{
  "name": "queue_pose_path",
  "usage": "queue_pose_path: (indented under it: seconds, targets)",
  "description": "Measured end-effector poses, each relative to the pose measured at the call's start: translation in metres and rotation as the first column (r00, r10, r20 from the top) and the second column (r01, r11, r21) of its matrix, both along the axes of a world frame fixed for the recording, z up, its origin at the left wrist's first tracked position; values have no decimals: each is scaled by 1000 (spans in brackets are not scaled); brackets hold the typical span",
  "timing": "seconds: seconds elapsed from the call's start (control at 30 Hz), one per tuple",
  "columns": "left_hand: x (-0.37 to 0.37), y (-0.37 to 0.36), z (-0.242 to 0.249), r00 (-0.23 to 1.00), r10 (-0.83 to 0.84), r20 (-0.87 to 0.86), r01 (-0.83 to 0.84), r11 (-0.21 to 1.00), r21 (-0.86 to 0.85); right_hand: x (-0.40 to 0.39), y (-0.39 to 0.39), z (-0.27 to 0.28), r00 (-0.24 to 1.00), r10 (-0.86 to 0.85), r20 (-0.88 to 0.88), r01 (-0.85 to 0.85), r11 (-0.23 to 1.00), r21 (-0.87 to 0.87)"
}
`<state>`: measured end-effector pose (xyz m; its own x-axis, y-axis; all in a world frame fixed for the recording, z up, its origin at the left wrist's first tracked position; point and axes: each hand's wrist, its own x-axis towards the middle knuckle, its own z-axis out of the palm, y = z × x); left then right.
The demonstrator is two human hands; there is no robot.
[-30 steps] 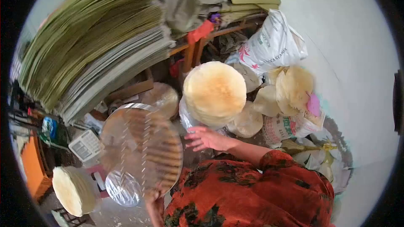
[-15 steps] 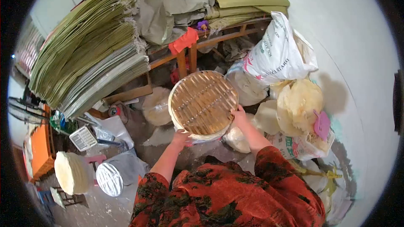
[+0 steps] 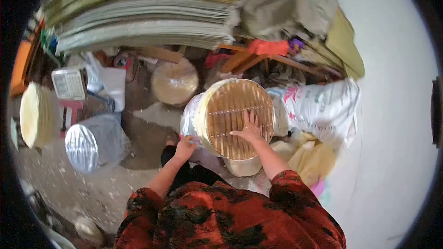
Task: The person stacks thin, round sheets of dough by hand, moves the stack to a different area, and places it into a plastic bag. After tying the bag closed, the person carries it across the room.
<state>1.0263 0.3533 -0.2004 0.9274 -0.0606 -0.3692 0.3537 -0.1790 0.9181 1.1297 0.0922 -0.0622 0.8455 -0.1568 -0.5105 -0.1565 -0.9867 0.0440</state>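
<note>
A round slatted bamboo disc (image 3: pixel 230 117) covers the top of a tall stack of thin pale round sheets (image 3: pixel 202 122). My right hand (image 3: pixel 249 128) lies flat on the bamboo with its fingers spread. Clear plastic wrap (image 3: pixel 190 113) shows around the stack's lower left side. Beside it, my left hand (image 3: pixel 185 148) is closed on an edge of this plastic, apart from the bamboo disc.
Another plastic-wrapped round stack (image 3: pixel 175 82) stands on the floor behind. A white printed sack (image 3: pixel 318 106) leans at the right near the wall. Piled sheets (image 3: pixel 147 32) overhang at the back. To the left are a scale (image 3: pixel 69 84) and a plastic-covered round stack (image 3: pixel 83 148).
My right hand has gone from the disc's rim to flat on its top. My left hand has left the rim and grips the plastic. The view has turned left.
</note>
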Motion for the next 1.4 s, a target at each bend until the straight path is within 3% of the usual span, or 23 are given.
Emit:
queue_pose_path:
  seconds: [0.03, 0.1, 0.17, 0.23, 0.3, 0.4, 0.47, 0.53, 0.6, 0.67, 0.73, 0.8, 0.83, 0.9, 0.93, 1.0, 1.03, 1.1, 1.13, 1.2, 1.23, 1.3, 1.4]
  targets:
    - [-11, 14, -12, 999, 40, -32, -41, 999, -12, 12, 10, -9, 983, -30, -181, 26, 999, -24]
    - [-42, 54, -15, 965, 185, -189, -202, 977, -75, 20, 7, -34, 968, -1, -250, -12, 999, -50]
    - [-86, 107, -34, 866, 425, -262, -448, 894, -29, 18, -3, -48, 983, 31, -182, -40, 998, -47]
    - [-154, 167, -76, 763, 518, -387, -459, 855, 240, 21, 1, -48, 972, 36, -230, -57, 995, -85]
    - [-229, 202, -91, 650, 571, -501, -463, 821, 335, 20, -1, -55, 976, 26, -217, -44, 996, -79]
    - [-321, 210, -78, 430, 536, -726, -533, 800, 275, 20, -3, -57, 974, 31, -224, -49, 996, -74]
    - [-394, 202, -93, 207, 474, -856, -727, 660, 189, 19, -7, -59, 974, 41, -223, -61, 995, -83]
    - [-436, 174, -79, 252, 536, -806, -765, 620, 173, 20, -2, -54, 981, 31, -190, -48, 995, -85]
    - [-531, 158, -139, 493, 657, -570, -733, 667, 134, 22, 11, -39, 965, -27, -263, -6, 993, -121]
    - [-553, 146, -82, 279, 612, -740, -787, 588, 189, 19, 16, -34, 975, -24, -220, -10, 988, -156]
    - [-582, 132, -43, 164, 593, -788, -828, 517, 217, 6, 26, -28, 981, -13, -194, -25, 980, -196]
    - [-613, 121, -20, 101, 584, -805, -863, 454, 222, -20, 40, -14, 970, 52, 236, -40, 998, -55]
    - [-627, 114, -10, 73, 578, -813, -878, 424, 223, -32, 46, -12, 969, 68, 238, -55, 997, -61]
    - [-657, 102, 8, 19, 557, -830, -902, 367, 226, -63, 47, -18, 921, 87, 380, -149, 979, 137]
    - [-670, 95, 14, 2, 544, -839, -912, 345, 221, -84, 44, -35, 883, 175, 436, -231, 970, 78]
    - [-692, 90, 22, -23, 514, -857, -930, 304, 207, -134, 59, -39, 951, 233, 205, -253, 964, 78]
    - [-705, 89, 26, -30, 497, -867, -936, 290, 199, -157, 50, -58, 989, 142, -39, -122, 940, 320]
    - [-727, 99, 28, -24, 461, -887, -945, 278, 170, -210, 45, -85, 884, 268, -383, -44, 863, 503]
    - [-739, 110, 30, -23, 445, -895, -950, 269, 159, -240, 60, -88, 776, 429, -462, -157, 841, 517]
    - [-756, 148, 28, -21, 422, -906, -959, 248, 137, -283, 104, -96, 555, 27, -831, 286, 933, 221]
    - [-765, 174, 27, -20, 419, -908, -964, 234, 129, -302, 134, -91, 566, 22, -824, 282, 934, 218]
    - [-784, 227, 23, -16, 433, -901, -972, 204, 115, -339, 197, -85, 622, 340, -705, 31, 889, 456]
    - [-792, 327, 17, -33, 555, -831, -991, 88, 99, -360, 324, -97, 659, 349, -667, 35, 871, 490]
